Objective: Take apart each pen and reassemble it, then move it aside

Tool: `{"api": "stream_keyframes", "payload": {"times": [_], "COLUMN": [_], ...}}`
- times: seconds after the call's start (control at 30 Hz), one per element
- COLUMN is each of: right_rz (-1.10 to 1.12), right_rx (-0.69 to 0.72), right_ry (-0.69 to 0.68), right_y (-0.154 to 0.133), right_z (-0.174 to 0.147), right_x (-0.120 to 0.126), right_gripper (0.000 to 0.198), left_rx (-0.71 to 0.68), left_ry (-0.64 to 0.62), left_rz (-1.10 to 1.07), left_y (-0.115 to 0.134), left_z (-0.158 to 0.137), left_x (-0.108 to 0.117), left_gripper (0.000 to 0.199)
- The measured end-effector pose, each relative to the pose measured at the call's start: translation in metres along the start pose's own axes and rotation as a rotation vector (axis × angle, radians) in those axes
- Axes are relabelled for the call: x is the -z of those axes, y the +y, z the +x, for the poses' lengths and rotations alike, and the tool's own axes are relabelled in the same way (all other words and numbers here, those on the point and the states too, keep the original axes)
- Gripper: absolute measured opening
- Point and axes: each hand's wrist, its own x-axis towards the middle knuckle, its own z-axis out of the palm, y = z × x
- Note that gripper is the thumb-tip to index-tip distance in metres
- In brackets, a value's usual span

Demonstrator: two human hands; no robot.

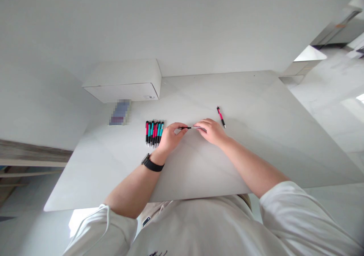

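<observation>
Over the middle of the white table, my left hand [170, 136] pinches the dark part of a slim pen [186, 128] between thumb and fingers. My right hand [211, 130] is closed on the pale, thin end of the same piece, facing the left. Whether the two parts are joined is too small to tell. Beside my left hand lies a row of several pens [155, 132], pink and teal with black grips, tips towards me. A single pink and black pen [221, 116] lies just beyond my right hand, apart from it.
A long white box [125, 91] stands against the wall at the back left of the table [256, 108]. In front of it lies a flat, blurred-out blue item [121, 112]. The table's near edge runs along my body.
</observation>
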Motion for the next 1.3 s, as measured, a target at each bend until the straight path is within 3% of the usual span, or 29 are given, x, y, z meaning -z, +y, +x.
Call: {"api": "stream_keyframes", "payload": {"times": [0.13, 0.3, 0.8, 1.3], "right_rz": [0.022, 0.115, 0.086, 0.127], "right_rx": [-0.016, -0.039, -0.018, -0.089], "right_ry": [0.026, -0.071, 0.003, -0.053], "right_y": [-0.003, -0.004, -0.010, -0.012], "right_z": [0.001, -0.002, 0.000, -0.002], "right_x": [0.002, -0.001, -0.002, -0.004], "right_gripper": [0.025, 0.028, 0.008, 0.016], "left_rx": [-0.007, -0.034, 0.040, 0.031], "left_ry": [0.006, -0.030, -0.057, -0.042], "left_rz": [0.006, 0.037, 0.000, -0.030], "left_y": [0.000, -0.001, 0.000, -0.004], "left_z": [0.000, -0.001, -0.002, -0.003], "left_x": [-0.001, 0.000, 0.000, -0.002], "left_gripper": [0.020, 0.017, 0.023, 0.019]}}
